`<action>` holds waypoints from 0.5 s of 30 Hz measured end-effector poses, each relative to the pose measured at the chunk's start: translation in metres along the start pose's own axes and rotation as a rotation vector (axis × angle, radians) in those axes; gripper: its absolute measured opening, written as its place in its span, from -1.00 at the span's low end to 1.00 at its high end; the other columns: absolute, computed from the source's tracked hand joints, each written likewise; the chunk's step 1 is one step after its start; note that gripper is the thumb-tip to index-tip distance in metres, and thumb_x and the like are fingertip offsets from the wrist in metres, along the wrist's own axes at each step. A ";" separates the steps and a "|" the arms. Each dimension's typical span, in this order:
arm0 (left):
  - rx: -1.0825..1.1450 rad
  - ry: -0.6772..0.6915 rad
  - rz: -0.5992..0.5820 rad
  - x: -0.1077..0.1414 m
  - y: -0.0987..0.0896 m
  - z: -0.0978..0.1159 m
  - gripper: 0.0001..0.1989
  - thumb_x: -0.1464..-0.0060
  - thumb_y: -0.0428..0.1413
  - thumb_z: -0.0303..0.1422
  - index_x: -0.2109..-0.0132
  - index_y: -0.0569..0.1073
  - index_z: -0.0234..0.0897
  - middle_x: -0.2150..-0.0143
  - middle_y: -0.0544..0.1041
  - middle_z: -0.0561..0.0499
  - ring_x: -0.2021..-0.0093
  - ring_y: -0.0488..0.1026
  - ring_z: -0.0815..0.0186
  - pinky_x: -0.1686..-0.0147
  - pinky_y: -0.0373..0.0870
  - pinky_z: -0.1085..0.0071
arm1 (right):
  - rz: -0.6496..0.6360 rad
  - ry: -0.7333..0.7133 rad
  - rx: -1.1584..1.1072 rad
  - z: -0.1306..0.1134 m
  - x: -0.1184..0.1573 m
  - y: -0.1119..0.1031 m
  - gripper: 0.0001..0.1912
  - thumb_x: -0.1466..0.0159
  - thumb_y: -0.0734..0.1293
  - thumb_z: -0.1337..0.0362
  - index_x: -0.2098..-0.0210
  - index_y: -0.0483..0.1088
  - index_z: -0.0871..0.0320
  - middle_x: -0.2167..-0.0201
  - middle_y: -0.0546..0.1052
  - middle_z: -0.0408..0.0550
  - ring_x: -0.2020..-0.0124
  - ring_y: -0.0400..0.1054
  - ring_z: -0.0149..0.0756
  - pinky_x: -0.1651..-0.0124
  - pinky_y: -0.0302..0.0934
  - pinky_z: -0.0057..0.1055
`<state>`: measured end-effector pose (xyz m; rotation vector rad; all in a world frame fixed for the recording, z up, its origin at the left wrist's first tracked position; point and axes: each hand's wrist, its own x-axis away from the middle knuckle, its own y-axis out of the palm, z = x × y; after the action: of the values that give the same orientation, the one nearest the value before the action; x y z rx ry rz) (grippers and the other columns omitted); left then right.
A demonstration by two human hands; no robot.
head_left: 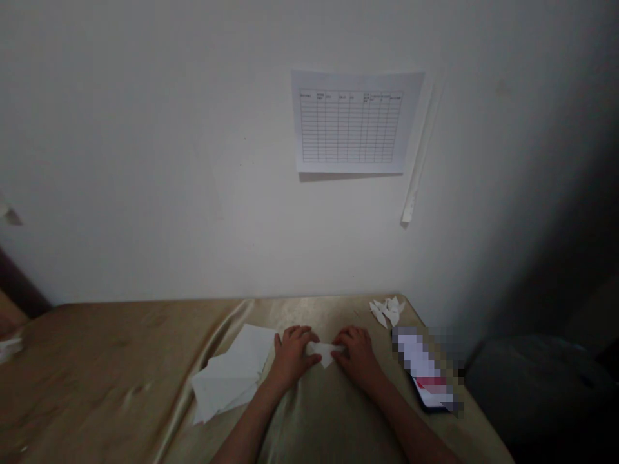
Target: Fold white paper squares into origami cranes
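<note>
A small folded piece of white paper (325,354) lies on the cloth-covered table between my two hands, its lower edge coming to a point. My left hand (294,351) pinches its left end between thumb and fingers. At the other end, the thumb and fingers of my right hand (356,356) close on the paper. Parts of both ends are hidden under the fingers. Just left of my left hand is a loose stack of white paper sheets (236,374), spread unevenly.
Several small folded paper pieces (388,310) are heaped at the table's back right corner. A phone (430,380), partly pixelated, lies near the right edge. The golden tablecloth (120,361) has creases. Behind stands a wall with a printed table sheet (352,125) on it.
</note>
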<state>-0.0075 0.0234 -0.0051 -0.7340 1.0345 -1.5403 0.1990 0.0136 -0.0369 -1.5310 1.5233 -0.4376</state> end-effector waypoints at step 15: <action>0.090 0.172 0.289 -0.004 0.006 -0.002 -0.68 0.05 0.30 -0.39 0.09 0.54 -0.11 -0.10 0.52 -0.02 -0.15 0.36 0.07 -0.20 0.19 0.02 | 0.233 0.131 -0.312 0.008 -0.005 0.006 -0.87 -0.22 0.34 0.18 0.35 0.45 0.11 0.25 0.53 -0.04 0.14 0.37 -0.16 0.01 0.20 -0.27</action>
<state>-0.0054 0.0274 -0.0108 -0.3748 1.1357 -1.4045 0.2005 0.0216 -0.0442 -1.5558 1.9180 -0.1733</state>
